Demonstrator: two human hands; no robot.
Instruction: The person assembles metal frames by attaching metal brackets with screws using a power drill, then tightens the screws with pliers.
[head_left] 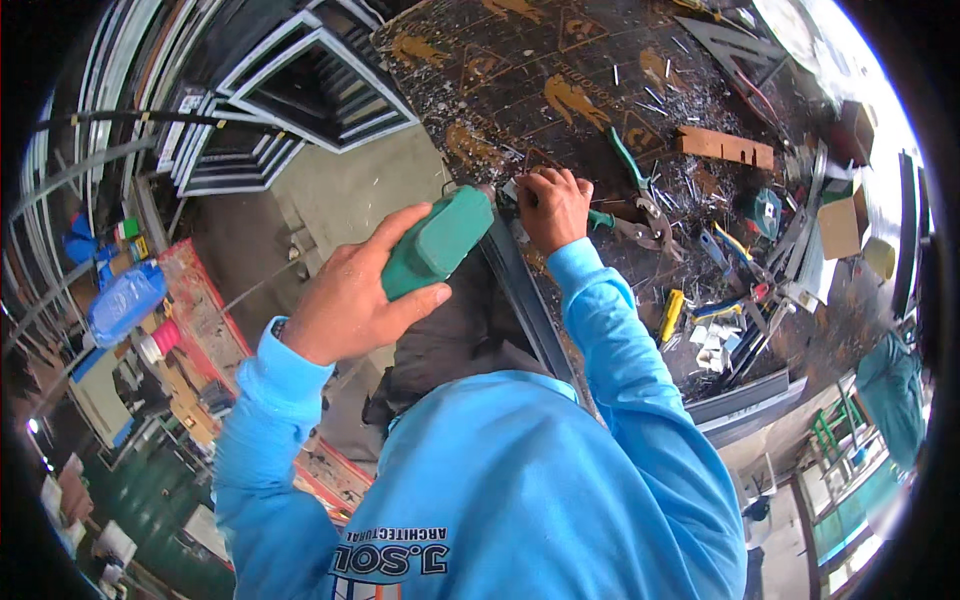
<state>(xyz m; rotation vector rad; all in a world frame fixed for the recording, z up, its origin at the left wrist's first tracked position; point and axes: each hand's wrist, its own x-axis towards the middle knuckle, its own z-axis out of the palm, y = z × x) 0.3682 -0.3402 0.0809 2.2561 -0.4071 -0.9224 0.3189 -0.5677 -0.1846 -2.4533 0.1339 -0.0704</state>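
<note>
My left hand point(350, 285) is wrapped round a green power tool point(437, 243), which looks like a cordless drill with its blocky base toward me. The tool's far end is close to the table's edge, near my right hand point(553, 208). That hand is closed, its fingers curled at the far end of a dark metal profile point(522, 300) lying along the table edge. What is pinched in the fingers is hidden. Just right of it lie locking pliers point(645, 228) with green grips and green-handled pliers point(627, 160).
Metal shavings and offcuts litter the dark worktable point(500, 75). A notched wooden block point(725, 148), a yellow-handled tool point(672, 314) and a cardboard box point(843, 228) are at the right. Stacked frames point(320, 90) lean at the far left. A blue bag point(127, 303) is at the left.
</note>
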